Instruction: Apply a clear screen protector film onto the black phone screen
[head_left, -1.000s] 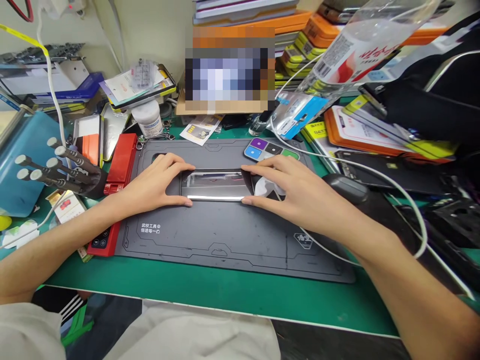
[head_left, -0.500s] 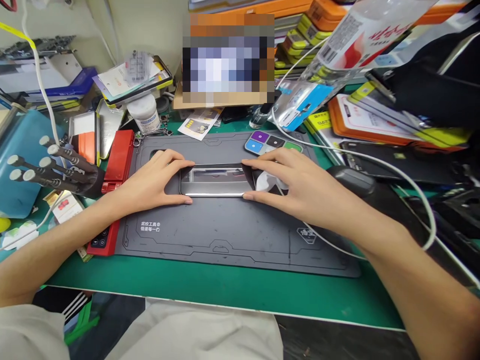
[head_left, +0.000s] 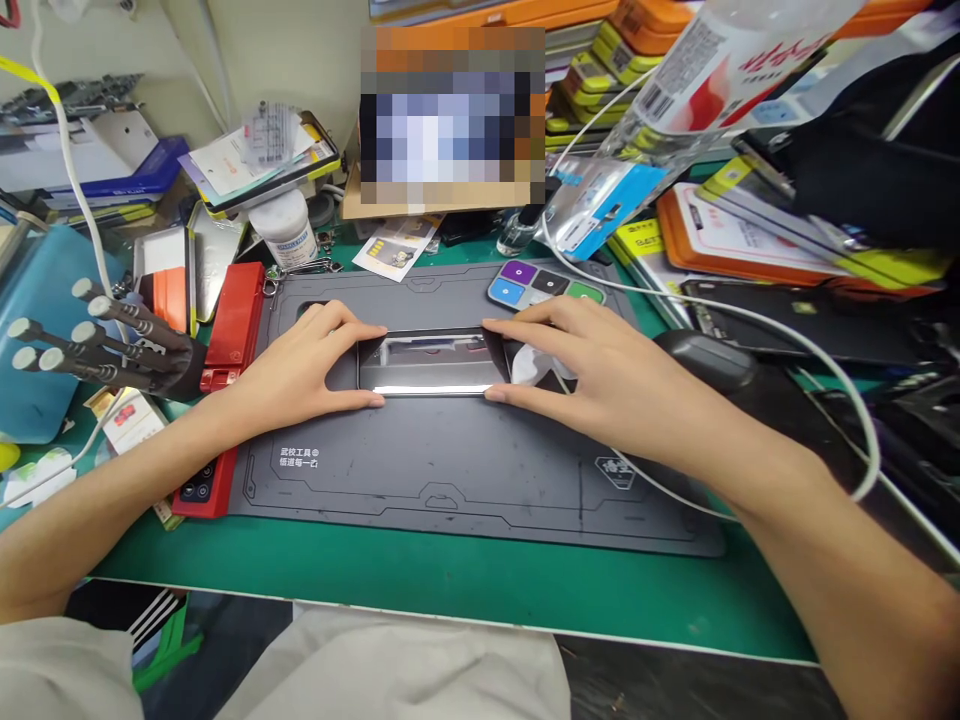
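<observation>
Only my viewpoint has moved since a second ago, tipping slightly, while both hands keep their hold. Nearest me runs the bare green edge of the counter (head_left: 450, 585), and on it lies a dark grey mat (head_left: 450, 460). Over the mat's middle is a glossy phone-shaped panel (head_left: 433, 368), long side towards me; I can't tell whether it touches the mat. My left hand (head_left: 319, 360) pinches its left end, thumb on the near edge, forefinger on the far edge. My right hand (head_left: 600, 365) pinches the right end the same way. Left of the mat stand a red device (head_left: 235, 315), partly behind my forearm, and a holder of screwdrivers (head_left: 184, 370). To the right sits a black mouse (head_left: 705, 362). Farther off are a coloured tile panel (head_left: 525, 290) at the mat's far edge, a white jar (head_left: 281, 228) on the left and a tilted clear bottle (head_left: 701, 85) on the right.
</observation>
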